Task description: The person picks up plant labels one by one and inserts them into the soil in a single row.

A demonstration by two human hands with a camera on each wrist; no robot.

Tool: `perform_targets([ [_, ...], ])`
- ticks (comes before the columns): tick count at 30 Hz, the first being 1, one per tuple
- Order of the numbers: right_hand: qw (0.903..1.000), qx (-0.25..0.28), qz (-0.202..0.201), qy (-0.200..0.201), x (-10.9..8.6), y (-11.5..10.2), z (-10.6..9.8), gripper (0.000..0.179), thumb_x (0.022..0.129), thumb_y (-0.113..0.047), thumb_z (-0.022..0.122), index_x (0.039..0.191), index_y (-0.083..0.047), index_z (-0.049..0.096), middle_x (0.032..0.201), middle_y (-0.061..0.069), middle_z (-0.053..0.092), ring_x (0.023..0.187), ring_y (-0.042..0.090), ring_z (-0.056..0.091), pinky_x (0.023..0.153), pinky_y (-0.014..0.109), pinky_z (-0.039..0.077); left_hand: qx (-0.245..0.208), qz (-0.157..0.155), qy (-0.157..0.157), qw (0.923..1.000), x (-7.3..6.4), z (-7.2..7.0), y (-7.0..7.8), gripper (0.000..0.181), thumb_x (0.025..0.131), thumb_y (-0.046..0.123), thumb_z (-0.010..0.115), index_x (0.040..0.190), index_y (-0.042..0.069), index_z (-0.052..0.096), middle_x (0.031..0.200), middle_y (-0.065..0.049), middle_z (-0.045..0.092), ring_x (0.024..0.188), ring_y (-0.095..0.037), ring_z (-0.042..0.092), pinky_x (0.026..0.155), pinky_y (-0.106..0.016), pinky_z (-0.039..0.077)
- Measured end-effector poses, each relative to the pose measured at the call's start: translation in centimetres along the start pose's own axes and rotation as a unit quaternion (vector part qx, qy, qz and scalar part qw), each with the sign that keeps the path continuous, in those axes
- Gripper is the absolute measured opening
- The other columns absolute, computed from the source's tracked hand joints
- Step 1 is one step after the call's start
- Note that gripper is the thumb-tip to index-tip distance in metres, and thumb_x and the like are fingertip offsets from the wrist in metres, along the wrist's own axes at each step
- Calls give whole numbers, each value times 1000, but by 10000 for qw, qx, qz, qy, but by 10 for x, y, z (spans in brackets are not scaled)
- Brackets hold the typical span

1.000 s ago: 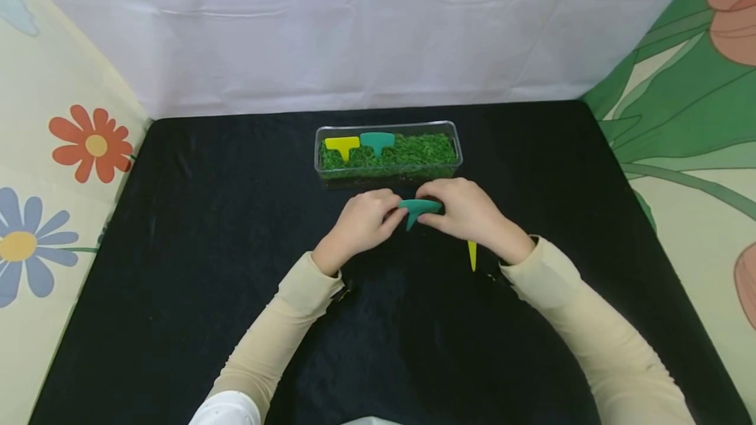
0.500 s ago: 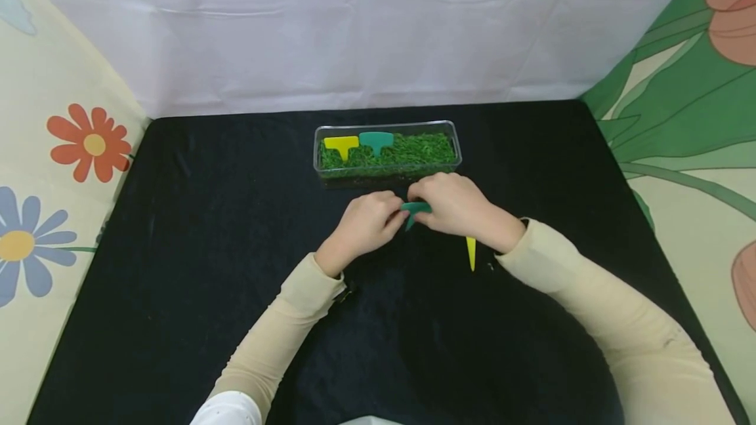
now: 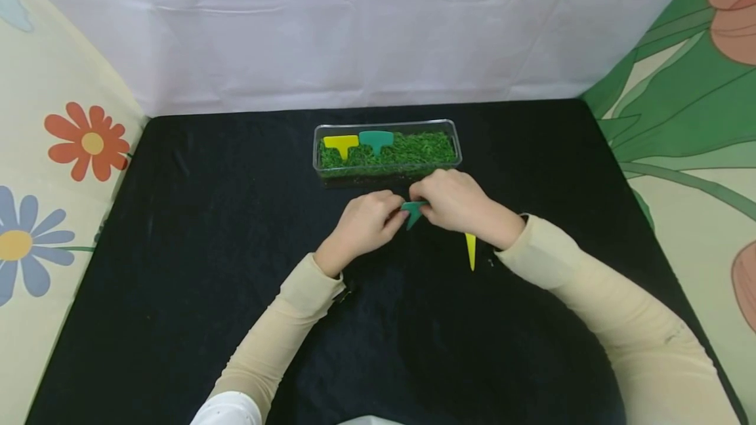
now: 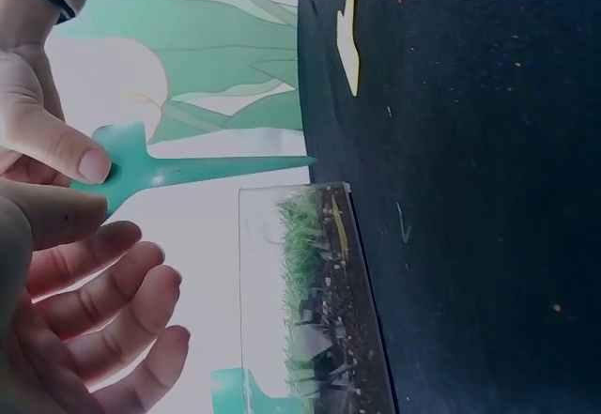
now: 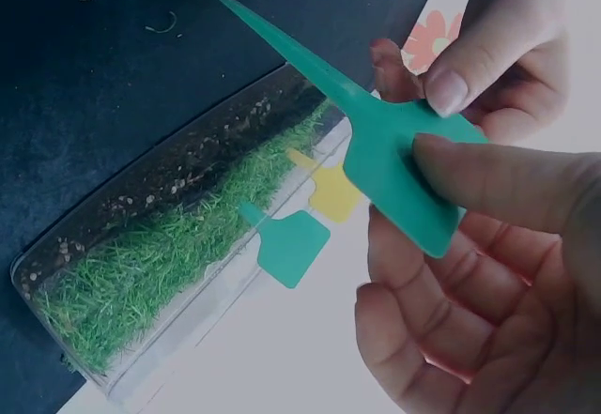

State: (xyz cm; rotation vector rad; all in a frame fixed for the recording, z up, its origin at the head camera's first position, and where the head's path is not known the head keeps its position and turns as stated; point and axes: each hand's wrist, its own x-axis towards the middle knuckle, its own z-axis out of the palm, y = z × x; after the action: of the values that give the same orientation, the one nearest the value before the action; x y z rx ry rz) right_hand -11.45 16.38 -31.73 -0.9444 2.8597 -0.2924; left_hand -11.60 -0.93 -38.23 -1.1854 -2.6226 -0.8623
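A green T-shaped plant label [image 3: 414, 212] is held between both hands in front of the planter. My left hand [image 3: 367, 218] pinches one end of its head with thumb and finger. The other end is pinched by my right hand [image 3: 453, 203]. In the right wrist view the label [image 5: 399, 165] has its pointed stake toward the upper left, and the right thumb lies on its flat face. A clear planter box [image 3: 386, 172] of soil and grass stands just beyond the hands. A yellow label [image 3: 341, 143] and another green label [image 3: 376, 140] stand upright in its left half.
Another yellow label [image 3: 470, 253] lies on the black cloth [image 3: 236, 228] below the right wrist, its upper part hidden by the hand. A white sheet [image 3: 266, 31] hangs behind the table. Small bits of debris dot the cloth.
My right hand has shifted slightly left and away from me, covering more of the green label's head. The right forearm has swung outward. The left hand stays nearly still.
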Motion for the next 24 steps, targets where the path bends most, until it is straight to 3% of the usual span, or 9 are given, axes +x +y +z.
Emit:
perform_targets([
  [6, 10000, 6, 24, 8, -1, 2, -4, 16, 83, -3, 62, 69, -12, 63, 56, -3, 52, 44, 13, 40, 42, 25, 32, -103, -261, -38, 9996, -9, 0, -7, 12, 89, 17, 58, 93, 9, 66, 74, 2, 57, 58, -6, 49, 51, -21, 40],
  [15, 9998, -61, 113, 152, 3, 11, -9, 13, 82, -2, 62, 74, -11, 65, 62, -1, 58, 48, 14, 42, 45, 27, 33, -275, -760, 73, 9967, -36, -3, -24, 14, 87, 14, 60, 95, 5, 67, 81, -2, 62, 65, -9, 57, 57, -24, 46],
  [24, 9978, 58, 282, 597, 6, 27, -18, 12, 82, -3, 63, 92, -6, 70, 86, 9, 67, 57, 20, 55, 47, 32, 40, -260, -1056, 286, 9937, -57, -13, -36, 14, 87, 13, 59, 94, 4, 67, 81, -3, 62, 66, -12, 58, 59, -26, 47],
])
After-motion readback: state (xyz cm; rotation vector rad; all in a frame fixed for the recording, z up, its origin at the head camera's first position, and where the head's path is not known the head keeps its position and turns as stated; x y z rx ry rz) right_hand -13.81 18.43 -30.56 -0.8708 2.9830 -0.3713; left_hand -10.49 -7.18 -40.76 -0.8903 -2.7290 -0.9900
